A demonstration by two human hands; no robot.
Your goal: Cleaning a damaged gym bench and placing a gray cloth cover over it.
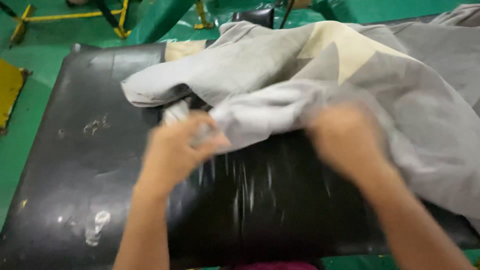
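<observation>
A large grey cloth (310,75) with a pale cream triangular patch lies bunched over the right and far part of a black padded table (75,150). My left hand (177,147) is closed on a folded edge of the cloth near the table's middle. My right hand (345,137) grips the same fold further right, its fingers partly buried in the fabric. Both hands are blurred by motion. The cloth hides the table's right side.
The black table surface is scuffed with white marks (97,225) near its left front. Green floor (30,55) surrounds the table, with yellow metal frames (120,20) at the far left and a yellow block (10,90) at the left edge.
</observation>
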